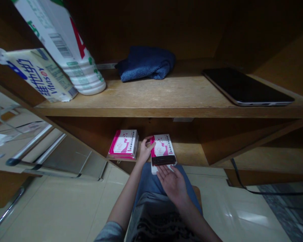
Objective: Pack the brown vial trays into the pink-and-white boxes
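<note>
A white-and-pink box point(164, 147) with printed characters lies at the front of the lower shelf. A dark brown strip point(164, 160) crosses its near end, and I cannot tell if this is an opening or a packet. My left hand point(144, 150) grips the box at its left side, thumb over the top. Palm up, my right hand point(173, 184) has its fingers stretched out at the near end, touching or just below a white flap point(154, 168). Left of my left hand sits a matching pink-and-white box stack point(124, 144).
On the upper shelf point(151, 97) stand a drink carton point(40, 75) and a white bottle point(73, 57). A folded blue towel point(147, 64) and a dark tablet point(244, 85) lie there too. A black cable point(255, 192) hangs at the right; metal rails point(37, 148) are at the left.
</note>
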`<action>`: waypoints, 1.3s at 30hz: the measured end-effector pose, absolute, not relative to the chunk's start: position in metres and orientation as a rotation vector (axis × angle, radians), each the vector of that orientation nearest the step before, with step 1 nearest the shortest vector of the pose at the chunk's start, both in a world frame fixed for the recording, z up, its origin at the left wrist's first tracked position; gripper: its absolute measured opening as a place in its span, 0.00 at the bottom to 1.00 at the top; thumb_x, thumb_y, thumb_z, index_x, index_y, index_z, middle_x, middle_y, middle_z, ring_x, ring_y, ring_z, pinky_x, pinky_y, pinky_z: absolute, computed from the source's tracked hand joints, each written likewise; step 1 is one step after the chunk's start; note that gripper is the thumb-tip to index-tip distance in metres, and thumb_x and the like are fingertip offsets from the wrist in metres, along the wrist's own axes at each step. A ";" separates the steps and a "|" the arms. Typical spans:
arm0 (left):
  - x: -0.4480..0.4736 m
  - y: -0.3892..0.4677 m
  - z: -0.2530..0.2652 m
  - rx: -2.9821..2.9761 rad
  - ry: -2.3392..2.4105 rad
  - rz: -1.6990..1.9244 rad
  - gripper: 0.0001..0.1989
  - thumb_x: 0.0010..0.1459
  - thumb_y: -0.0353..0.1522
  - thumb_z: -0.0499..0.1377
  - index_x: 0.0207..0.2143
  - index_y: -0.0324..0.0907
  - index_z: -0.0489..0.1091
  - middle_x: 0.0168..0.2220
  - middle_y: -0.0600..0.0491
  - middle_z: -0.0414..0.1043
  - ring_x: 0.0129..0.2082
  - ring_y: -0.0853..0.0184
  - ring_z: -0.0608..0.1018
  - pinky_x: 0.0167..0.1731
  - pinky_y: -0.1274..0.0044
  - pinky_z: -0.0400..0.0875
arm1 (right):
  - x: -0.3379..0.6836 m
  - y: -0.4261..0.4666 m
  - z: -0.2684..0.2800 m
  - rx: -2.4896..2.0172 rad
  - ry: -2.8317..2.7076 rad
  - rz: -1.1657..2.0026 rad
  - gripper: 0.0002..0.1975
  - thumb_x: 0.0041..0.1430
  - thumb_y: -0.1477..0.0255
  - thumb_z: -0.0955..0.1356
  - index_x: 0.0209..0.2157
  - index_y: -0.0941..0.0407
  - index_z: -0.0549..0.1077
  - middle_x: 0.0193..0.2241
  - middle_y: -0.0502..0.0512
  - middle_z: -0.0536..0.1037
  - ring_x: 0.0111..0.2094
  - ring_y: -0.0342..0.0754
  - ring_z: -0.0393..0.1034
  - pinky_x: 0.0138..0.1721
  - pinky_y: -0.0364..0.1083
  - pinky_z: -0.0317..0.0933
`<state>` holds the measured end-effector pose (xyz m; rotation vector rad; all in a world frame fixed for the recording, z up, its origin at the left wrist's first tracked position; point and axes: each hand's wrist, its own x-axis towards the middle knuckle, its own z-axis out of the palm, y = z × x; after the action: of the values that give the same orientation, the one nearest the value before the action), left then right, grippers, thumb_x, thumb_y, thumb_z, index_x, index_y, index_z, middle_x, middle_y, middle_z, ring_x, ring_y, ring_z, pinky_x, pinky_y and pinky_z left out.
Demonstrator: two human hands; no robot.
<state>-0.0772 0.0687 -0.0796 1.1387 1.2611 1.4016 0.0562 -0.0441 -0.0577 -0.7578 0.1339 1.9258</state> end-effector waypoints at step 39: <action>-0.080 0.076 -0.087 0.990 1.246 1.501 0.21 0.43 0.36 0.64 0.41 0.37 0.70 0.42 0.44 0.75 0.42 0.60 0.77 0.43 0.69 0.71 | 0.132 -0.060 -0.074 -1.012 -0.348 1.753 0.18 0.39 0.68 0.73 0.36 0.55 0.75 0.29 0.55 0.79 0.26 0.52 0.72 0.27 0.50 0.67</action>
<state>-0.0799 0.0765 -0.0872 0.9895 1.2460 1.5010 0.1322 -0.0601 -0.0739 -1.0119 -0.3480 1.7531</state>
